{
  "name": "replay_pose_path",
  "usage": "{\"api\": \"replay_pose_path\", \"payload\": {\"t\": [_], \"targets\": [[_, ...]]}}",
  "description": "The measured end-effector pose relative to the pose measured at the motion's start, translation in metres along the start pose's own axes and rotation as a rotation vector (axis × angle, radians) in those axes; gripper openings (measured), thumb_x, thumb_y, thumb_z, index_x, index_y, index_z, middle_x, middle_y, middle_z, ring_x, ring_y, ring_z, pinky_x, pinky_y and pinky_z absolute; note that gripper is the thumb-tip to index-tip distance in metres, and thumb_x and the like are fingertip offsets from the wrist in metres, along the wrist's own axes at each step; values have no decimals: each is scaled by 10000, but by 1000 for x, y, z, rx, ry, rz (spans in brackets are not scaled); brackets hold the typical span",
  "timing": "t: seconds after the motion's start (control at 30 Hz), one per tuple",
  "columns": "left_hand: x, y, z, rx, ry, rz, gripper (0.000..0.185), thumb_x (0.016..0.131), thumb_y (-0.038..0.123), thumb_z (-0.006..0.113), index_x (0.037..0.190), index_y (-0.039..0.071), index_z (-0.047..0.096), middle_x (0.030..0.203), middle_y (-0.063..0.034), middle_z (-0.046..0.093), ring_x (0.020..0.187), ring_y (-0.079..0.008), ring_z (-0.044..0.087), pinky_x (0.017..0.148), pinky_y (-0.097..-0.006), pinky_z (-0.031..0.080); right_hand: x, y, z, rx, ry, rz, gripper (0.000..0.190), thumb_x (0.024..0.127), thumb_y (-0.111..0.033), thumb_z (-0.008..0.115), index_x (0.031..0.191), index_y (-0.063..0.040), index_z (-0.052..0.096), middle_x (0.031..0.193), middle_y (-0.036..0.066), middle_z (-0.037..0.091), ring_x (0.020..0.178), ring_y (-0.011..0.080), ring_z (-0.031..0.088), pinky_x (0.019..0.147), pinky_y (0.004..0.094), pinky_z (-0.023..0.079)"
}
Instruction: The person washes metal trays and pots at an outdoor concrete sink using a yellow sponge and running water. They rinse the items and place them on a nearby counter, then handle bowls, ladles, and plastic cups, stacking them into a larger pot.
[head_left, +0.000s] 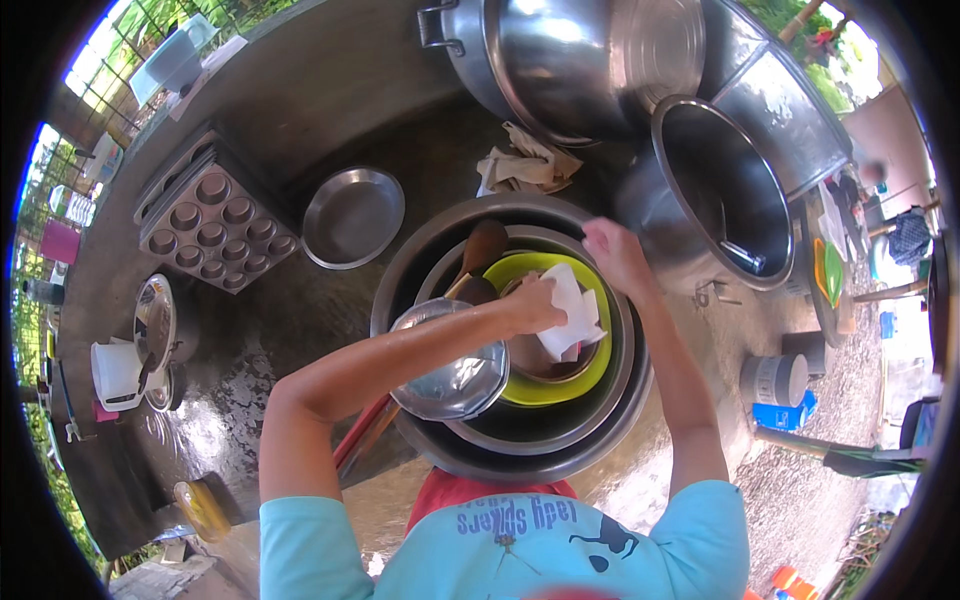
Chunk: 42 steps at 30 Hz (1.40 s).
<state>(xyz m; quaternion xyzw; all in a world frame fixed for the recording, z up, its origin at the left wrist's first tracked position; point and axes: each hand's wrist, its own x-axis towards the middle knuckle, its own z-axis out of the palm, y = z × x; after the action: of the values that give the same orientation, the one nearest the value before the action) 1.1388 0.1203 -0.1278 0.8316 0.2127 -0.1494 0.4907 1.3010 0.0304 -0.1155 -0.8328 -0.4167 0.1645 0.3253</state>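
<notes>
My left hand grips a folded white sheet or thin container; its material is unclear. It is over a round bowl inside a lime-green plastic basin. That basin sits nested in grey metal basins. My right hand, blurred with curled fingers, is above the far right part of the outer basin's rim; whether it holds anything is unclear. Under my left forearm lies a shiny metal bowl. Beside it, dark wooden spoons lean in the basins.
Stacked muffin tins and a round metal pan lie on the wet concrete counter to the left. Beyond the basins are a crumpled cloth and a large metal pot. A deep metal pot stands tilted on the right.
</notes>
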Motion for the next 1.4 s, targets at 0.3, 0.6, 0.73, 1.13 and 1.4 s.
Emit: {"api": "replay_pose_path", "payload": {"t": [0.3, 0.6, 0.73, 1.13, 1.4], "targets": [[-12, -11, -31, 28, 61, 182, 663, 719, 251, 629, 1244, -86, 404, 1251, -271, 396, 1207, -400, 353, 1029, -389, 280, 201, -33, 119, -727, -527, -827, 691, 666, -30, 642, 1298, -206, 426, 1349, 58, 415, 1324, 316, 252, 1084, 511, 172], [-11, -110, -142, -547, 481, 42, 430, 744, 92, 636, 1153, 9, 534, 1061, -132, 587, 984, -198, 555, 827, -310, 463, 239, -17, 167, -815, -990, -724, 378, 649, -137, 689, 1022, -177, 647, 1090, 52, 600, 1142, 225, 477, 996, 532, 239], [23, -182, -155, -510, 552, -219, 461, 720, 101, 646, 1159, 9, 539, 1100, -163, 594, 1025, -250, 569, 857, -329, 456, 252, -10, 162, -334, -861, -588, 213, 668, -147, 678, 878, -112, 681, 987, 78, 639, 934, 240, 584, 832, 410, 401], [172, -254, -119, -191, 4, 250, 466, 892, 287, 433, 1342, 169, 398, 1322, -167, 427, 1236, -252, 384, 1003, -395, 334, 182, -19, 87, -17, 127, -603, 157, 718, -8, 629, 865, -52, 659, 834, 116, 560, 805, 288, 585, 704, 365, 455], [100, -227, -140, 109, -144, 100, 340, 851, 284, 504, 1130, 101, 571, 1122, -178, 576, 1058, -294, 550, 902, -400, 429, 146, -5, 75, -32, 191, -511, 200, 711, -2, 642, 899, -70, 647, 849, 104, 555, 821, 285, 583, 719, 356, 462]]}}
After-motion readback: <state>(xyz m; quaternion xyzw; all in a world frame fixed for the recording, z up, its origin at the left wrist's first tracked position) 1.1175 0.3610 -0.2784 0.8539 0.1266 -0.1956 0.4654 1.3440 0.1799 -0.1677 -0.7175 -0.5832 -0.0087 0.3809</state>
